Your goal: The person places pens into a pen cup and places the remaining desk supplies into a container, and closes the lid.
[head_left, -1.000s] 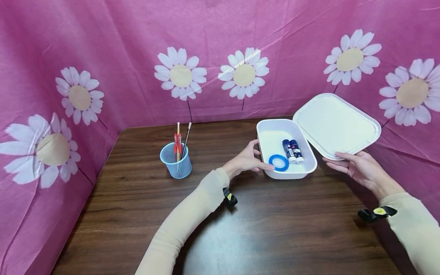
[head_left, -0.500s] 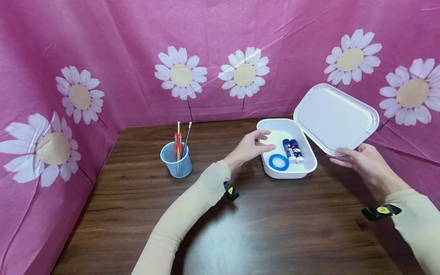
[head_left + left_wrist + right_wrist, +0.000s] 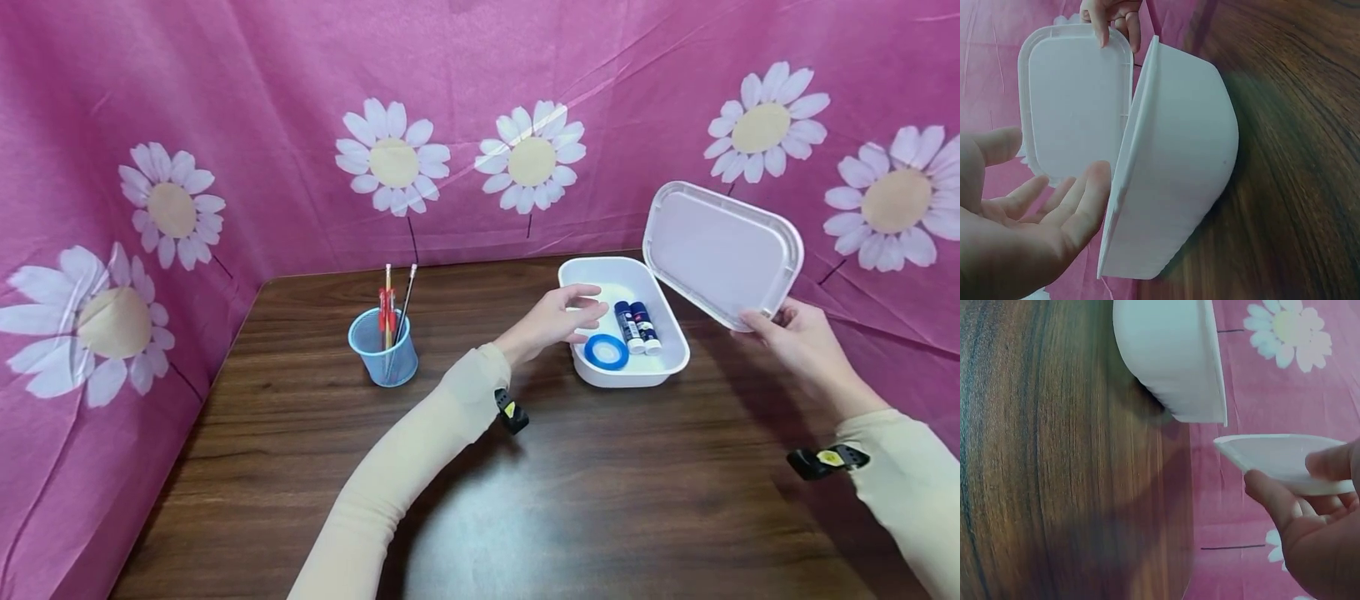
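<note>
A white plastic box point(image 3: 630, 380) stands on the table without its cover, holding a roll of blue tape point(image 3: 607, 352) and two dark blue glue sticks point(image 3: 637, 327) with white ends. My left hand point(image 3: 557, 321) hovers over the box's left rim, fingers apart and loosely bent, with nothing in it. In the left wrist view the fingers point(image 3: 1088, 200) are spread beside the box wall. My right hand point(image 3: 802, 346) pinches the near edge of the white lid point(image 3: 720, 250), thumb on its inner face. The lid is tilted up, to the right of the box.
A light blue mesh pen cup point(image 3: 386, 362) with pencils and red pens stands left of the box on the wooden table point(image 3: 465, 492). A pink cloth with daisies point(image 3: 465, 150) hangs along the back and both sides.
My left hand has let go of the box's left side and risen over its rim. The lid in my right hand has lifted, tilted more upright and shifted slightly left.
</note>
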Tool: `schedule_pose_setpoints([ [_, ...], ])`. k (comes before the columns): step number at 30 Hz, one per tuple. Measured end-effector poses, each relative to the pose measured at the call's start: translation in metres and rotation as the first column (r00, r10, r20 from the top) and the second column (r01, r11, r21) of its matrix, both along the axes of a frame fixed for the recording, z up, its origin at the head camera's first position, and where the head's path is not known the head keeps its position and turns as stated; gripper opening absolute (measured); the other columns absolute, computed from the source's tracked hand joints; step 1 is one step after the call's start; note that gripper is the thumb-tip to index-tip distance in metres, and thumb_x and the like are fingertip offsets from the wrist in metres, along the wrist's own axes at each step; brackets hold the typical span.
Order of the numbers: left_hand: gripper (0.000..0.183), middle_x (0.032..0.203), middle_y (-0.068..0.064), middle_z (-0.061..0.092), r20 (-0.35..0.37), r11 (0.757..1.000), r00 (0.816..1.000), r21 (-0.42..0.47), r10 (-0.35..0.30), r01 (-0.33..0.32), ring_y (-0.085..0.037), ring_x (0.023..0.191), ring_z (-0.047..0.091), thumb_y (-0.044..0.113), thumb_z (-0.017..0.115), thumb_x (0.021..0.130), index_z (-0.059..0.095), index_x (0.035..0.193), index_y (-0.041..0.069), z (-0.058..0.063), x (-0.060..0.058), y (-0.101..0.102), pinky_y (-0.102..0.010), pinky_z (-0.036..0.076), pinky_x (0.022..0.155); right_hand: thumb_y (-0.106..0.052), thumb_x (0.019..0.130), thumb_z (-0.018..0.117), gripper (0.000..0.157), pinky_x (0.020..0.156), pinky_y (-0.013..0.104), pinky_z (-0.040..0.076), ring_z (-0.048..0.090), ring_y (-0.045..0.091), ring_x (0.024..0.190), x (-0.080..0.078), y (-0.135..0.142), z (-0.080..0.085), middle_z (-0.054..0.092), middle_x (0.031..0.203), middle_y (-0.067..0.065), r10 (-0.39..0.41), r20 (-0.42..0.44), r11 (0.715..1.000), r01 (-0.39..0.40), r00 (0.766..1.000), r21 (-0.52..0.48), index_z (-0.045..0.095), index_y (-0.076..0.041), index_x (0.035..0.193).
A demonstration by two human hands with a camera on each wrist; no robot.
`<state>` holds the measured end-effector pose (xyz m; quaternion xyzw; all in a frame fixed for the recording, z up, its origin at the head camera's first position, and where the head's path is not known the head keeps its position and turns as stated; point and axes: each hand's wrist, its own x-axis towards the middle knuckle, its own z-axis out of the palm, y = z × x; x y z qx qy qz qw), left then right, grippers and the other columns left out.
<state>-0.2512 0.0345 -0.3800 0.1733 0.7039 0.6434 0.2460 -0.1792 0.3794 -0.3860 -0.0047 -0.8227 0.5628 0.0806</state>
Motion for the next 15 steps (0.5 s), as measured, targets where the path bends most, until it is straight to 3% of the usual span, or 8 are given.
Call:
schedule_pose_setpoints([
  [2,0.053,0.133,-0.008,0.062,0.031,0.999,1.000,0.034,-0.002,0.001,-0.027,0.116,0.066,0.033,0.065,0.101,0.051,0.147,0.011,0.001,-0.001,0.002,-0.043,0.055,0.095,-0.017,0.102,0.063,0.008,0.057,0.011,0.045,0.060,-0.008,0.067,0.000,-0.001,0.001,0.070,0.074,-0.021,-0.038,-0.048,0.988,0.045,0.998,0.148,0.069,-0.020,0.097],
  [8,0.055,0.139,-0.010,0.059,0.090,0.996,0.996,0.086,-0.017,0.009,-0.030,0.118,0.065,0.037,0.061,0.103,0.047,0.149,0.010,0.007,-0.003,0.008,-0.041,0.057,0.092,-0.014,0.100,0.063,0.021,0.050,0.020,0.034,0.045,-0.003,0.057,0.000,-0.010,0.003,0.061,0.065,-0.028,-0.041,-0.215,0.919,0.122,0.976,0.375,0.067,0.006,0.096],
  [15,0.063,0.138,-0.011,0.060,0.198,0.983,0.978,0.185,-0.058,0.021,-0.030,0.116,0.066,0.052,0.048,0.105,0.042,0.152,0.011,0.009,-0.008,0.012,-0.044,0.058,0.088,-0.012,0.094,0.070,0.011,0.037,0.026,0.027,0.033,-0.002,0.043,0.001,-0.028,0.009,0.047,0.054,-0.009,0.007,-0.368,0.869,0.176,0.930,0.462,0.072,-0.001,0.096],
])
